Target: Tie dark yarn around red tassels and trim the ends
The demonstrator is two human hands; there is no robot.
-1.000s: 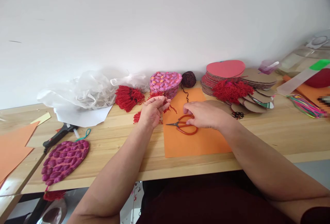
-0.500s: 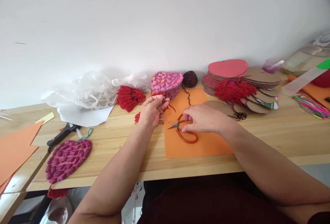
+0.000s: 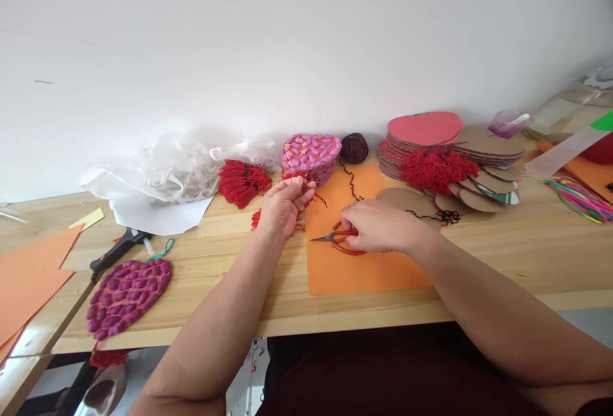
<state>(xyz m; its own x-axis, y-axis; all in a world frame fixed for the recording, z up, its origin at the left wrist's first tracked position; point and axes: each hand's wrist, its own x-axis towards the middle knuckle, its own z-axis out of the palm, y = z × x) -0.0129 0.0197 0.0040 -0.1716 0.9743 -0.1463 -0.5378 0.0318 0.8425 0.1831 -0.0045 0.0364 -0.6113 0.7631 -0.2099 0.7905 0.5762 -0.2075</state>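
My left hand is closed in a pinch on red yarn, its loose ends poking out past the fingertips. To its right, my right hand grips the orange handles of small scissors, whose blades point left and look closed. Beneath the scissors lies an orange sheet of paper. Just behind my left hand stands a stack of heart shapes covered in pink and purple pieces. A bunch of red yarn tassels rests to the left of that stack.
A dark yarn ball trails a strand over the paper. Pink-topped cardboard hearts and a red yarn heap are at right. Leftward are a plastic bag, a black glue gun and a purple heart.
My right hand has closed around the scissors' handles; the handles have come together and the blades have shut. My left hand keeps its pinch in about the same place.
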